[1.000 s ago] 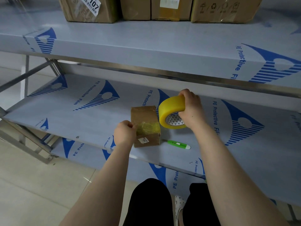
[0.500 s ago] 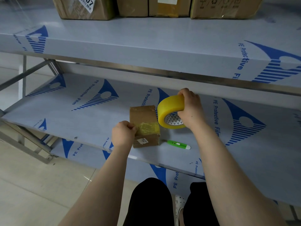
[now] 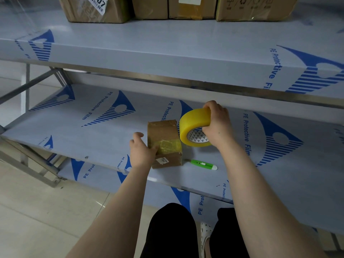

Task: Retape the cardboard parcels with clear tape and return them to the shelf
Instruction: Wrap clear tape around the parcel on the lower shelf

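A small cardboard parcel (image 3: 162, 131) lies on the middle shelf (image 3: 96, 140), with a band of yellowish tape across its near top and a small white label on its front. My left hand (image 3: 141, 152) rests against the parcel's left side. Its thumb lies on the taped edge and its fingers are loosely lifted, holding nothing. My right hand (image 3: 217, 125) grips a big yellow tape roll (image 3: 193, 122), held on edge just right of the parcel and slightly above the shelf.
A green utility knife (image 3: 203, 164) lies on the shelf right of the parcel's front. Several larger cardboard parcels (image 3: 96, 8) stand at the back of the upper shelf (image 3: 167, 53). A lower shelf and tiled floor show below, and my knees are near the shelf's front edge.
My left hand has loosened from a fist pinching at the taped edge to a looser hand against the parcel's side. The tape roll and right hand have barely moved.
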